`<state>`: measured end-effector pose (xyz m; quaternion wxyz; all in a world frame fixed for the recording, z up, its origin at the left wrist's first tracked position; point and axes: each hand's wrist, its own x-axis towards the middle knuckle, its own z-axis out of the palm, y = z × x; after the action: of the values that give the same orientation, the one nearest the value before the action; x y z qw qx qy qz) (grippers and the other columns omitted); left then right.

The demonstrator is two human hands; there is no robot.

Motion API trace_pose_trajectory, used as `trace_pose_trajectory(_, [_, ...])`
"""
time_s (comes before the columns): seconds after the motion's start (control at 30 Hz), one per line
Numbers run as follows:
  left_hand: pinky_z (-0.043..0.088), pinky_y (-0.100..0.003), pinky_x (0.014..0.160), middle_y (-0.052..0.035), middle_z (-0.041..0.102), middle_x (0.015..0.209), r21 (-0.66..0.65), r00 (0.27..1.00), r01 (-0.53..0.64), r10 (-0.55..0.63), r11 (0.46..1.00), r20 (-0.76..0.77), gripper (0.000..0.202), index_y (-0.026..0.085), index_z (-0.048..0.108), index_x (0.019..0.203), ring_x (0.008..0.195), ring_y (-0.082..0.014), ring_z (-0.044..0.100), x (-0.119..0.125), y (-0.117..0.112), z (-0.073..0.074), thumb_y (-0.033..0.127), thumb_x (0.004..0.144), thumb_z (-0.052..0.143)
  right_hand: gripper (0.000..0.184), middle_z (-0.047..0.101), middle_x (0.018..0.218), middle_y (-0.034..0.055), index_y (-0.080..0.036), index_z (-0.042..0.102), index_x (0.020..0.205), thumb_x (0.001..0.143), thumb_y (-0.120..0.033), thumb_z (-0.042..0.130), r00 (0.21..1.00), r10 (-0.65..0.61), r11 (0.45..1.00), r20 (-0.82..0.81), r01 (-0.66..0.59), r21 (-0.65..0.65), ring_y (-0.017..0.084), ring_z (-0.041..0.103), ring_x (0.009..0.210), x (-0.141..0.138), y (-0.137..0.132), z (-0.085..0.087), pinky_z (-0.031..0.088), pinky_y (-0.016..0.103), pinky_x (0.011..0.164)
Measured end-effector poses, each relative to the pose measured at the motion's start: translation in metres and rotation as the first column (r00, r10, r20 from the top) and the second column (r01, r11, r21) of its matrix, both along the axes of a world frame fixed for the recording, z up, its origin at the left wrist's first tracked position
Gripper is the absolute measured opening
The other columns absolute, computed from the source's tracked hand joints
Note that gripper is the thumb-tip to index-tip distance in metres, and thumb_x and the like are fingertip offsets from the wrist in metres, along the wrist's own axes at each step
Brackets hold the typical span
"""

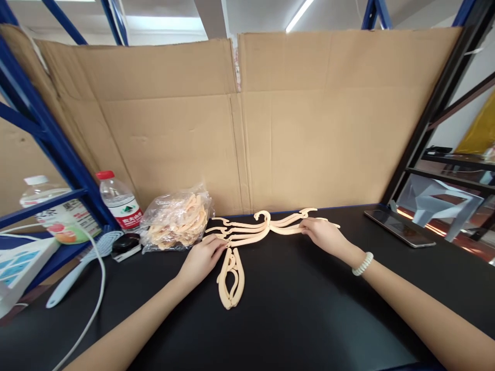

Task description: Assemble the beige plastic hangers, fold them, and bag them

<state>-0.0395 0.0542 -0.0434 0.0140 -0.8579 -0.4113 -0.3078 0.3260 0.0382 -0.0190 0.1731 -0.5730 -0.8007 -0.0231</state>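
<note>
A stack of pale orange plastic hangers (pixel 258 228) lies on the black table (pixel 294 309) near the cardboard wall, hooks pointing away from me. My left hand (pixel 203 259) rests on the stack's left arms, fingers curled over them. My right hand (pixel 323 234) pinches the stack's right arms with closed fingers; a white bead bracelet sits on that wrist. Two more loop-shaped hanger pieces (pixel 231 278) lie flat just below the stack, beside my left hand.
A clear plastic bag of more hanger parts (pixel 177 219) sits left of the stack. Further left are a water bottle (pixel 119 201), a small black object (pixel 126 243), a white cable (pixel 96 288) and blue shelving (pixel 46 134). A tablet (pixel 398 226) lies at the right.
</note>
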Motion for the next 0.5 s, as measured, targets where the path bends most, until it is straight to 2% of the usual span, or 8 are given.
trace_pose_trajectory(0.13, [0.052,-0.029,0.069,-0.0060,0.066,0.089,-0.049,0.999,-0.036,0.037,0.998,0.010,0.026,0.019,0.066,0.088,0.073,-0.0173,0.063,0.000,-0.004,0.000,0.028,0.092,0.042,0.022,0.068,0.088,0.0049,-0.018,0.062,0.085,0.091,-0.013,0.041,1.000,0.006,1.000,-0.020,-0.006,0.006,0.020,0.065,0.078,-0.001,0.000,-0.003,0.044,0.029,0.068])
trace_pose_trajectory(0.23, [0.048,-0.028,0.060,-0.0028,0.061,0.078,-0.062,0.996,-0.074,0.077,0.995,0.053,0.024,0.019,0.064,0.095,0.058,-0.0142,0.055,0.000,-0.005,0.000,0.027,0.090,0.042,0.023,0.069,0.087,0.0049,-0.019,0.062,0.085,0.091,-0.015,0.040,1.000,0.013,1.000,-0.020,-0.013,0.021,0.020,0.065,0.077,0.000,0.000,-0.004,0.045,0.029,0.068])
trace_pose_trajectory(0.33, [0.045,-0.026,0.057,0.0020,0.054,0.065,-0.075,0.978,-0.124,0.134,0.989,0.157,0.021,0.019,0.061,0.099,0.053,-0.0136,0.051,-0.002,-0.007,0.001,0.028,0.088,0.045,0.023,0.069,0.085,0.0041,-0.020,0.063,0.084,0.092,-0.018,0.041,1.000,-0.014,0.999,-0.028,0.016,0.046,0.019,0.066,0.075,0.003,-0.001,-0.003,0.045,0.028,0.064])
trace_pose_trajectory(0.5, [0.045,-0.025,0.051,0.0016,0.058,0.069,-0.251,0.900,-0.112,0.205,0.961,0.384,0.020,0.019,0.059,0.094,0.053,-0.0130,0.055,-0.001,-0.012,0.008,0.035,0.084,0.051,0.023,0.070,0.087,0.0033,-0.022,0.063,0.087,0.092,-0.024,0.041,0.998,-0.047,0.995,-0.046,0.051,0.084,0.018,0.066,0.070,0.009,0.000,-0.003,0.043,0.026,0.057])
